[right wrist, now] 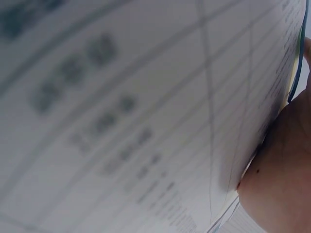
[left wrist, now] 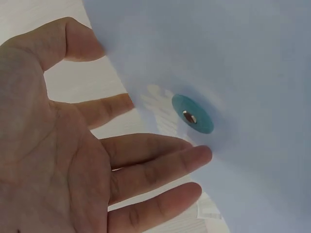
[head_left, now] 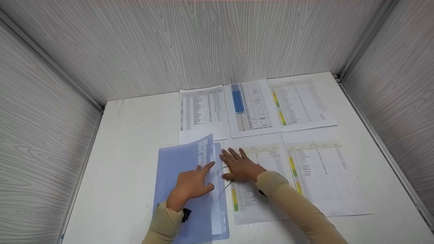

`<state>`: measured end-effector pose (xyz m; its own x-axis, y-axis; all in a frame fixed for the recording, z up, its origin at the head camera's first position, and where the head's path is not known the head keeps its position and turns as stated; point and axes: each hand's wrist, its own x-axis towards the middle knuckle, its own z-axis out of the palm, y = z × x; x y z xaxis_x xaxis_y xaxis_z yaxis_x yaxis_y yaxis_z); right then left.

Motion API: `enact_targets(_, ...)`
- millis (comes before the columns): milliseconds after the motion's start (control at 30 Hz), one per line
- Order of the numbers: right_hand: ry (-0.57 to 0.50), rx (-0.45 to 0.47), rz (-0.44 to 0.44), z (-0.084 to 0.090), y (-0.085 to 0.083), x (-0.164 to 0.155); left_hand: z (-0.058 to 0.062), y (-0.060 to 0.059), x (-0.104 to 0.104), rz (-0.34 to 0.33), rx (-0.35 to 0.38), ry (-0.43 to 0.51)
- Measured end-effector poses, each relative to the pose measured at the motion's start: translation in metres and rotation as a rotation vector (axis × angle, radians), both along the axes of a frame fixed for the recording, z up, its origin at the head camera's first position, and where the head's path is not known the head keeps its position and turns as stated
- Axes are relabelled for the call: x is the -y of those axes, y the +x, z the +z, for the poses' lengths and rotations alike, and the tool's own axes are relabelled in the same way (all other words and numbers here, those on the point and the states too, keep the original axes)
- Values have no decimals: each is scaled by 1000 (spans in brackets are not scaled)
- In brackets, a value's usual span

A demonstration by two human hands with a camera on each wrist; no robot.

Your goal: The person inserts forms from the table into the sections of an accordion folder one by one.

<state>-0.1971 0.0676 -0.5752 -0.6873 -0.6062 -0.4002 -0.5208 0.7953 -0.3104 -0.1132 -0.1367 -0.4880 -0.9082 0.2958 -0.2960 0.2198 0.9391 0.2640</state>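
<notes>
The blue folder (head_left: 179, 159) lies on the table (head_left: 135, 132) with its cover partly raised, just left of two front sheets (head_left: 249, 203); three back sheets (head_left: 203, 112) lie beyond. The left hand (head_left: 194, 182) is at the cover's edge, its grip loose, thumb and index finger spread apart. The right hand (head_left: 241, 169) splays over the nearer front sheet, its grip wide and holding nothing. A turquoise button (left wrist: 200, 108) shows on the folder.
</notes>
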Motion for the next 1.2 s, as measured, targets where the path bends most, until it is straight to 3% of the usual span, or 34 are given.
enact_targets(433,-25,2,1,-3,1,-2,14,8,19,72,-42,74)
enact_targets(633,-37,14,4,0,1,-1,25,10,32,95,0,123)
enact_targets(967,-53,42,6,-4,0,-2,35,12,63,118,142,409)
enact_targets(1200,-53,30,14,-4,0,-3,38,13,93,68,280,641)
